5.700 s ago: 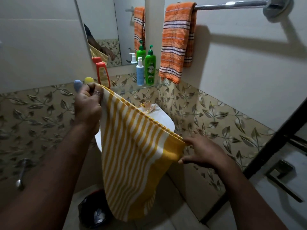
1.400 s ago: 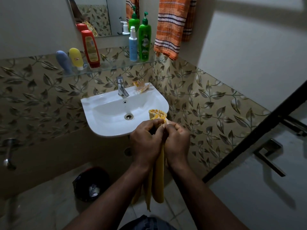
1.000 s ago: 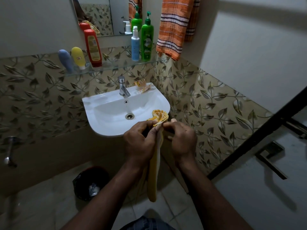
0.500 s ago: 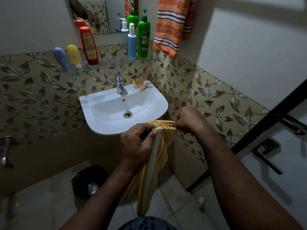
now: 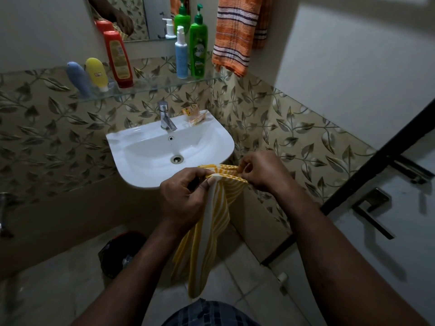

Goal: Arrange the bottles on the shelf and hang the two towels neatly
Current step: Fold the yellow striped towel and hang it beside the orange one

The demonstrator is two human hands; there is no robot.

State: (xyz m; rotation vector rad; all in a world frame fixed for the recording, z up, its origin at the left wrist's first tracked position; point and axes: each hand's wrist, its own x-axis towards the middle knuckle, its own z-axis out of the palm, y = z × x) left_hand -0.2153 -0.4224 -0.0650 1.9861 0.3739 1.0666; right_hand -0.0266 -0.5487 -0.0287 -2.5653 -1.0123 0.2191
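Your left hand grips the yellow striped towel at its gathered top edge. Your right hand pinches the same edge just beside it. The cloth hangs down between your forearms, in front of the white sink.

That sink stands between you and the glass shelf. A blue tube, yellow tube and red bottle stand at the shelf's left. A pale blue pump bottle and green bottle stand at its right.

The orange towel hangs above the shelf's right end. Beside the tap lies what looks like a soap packet. A dark bin stands on the floor.
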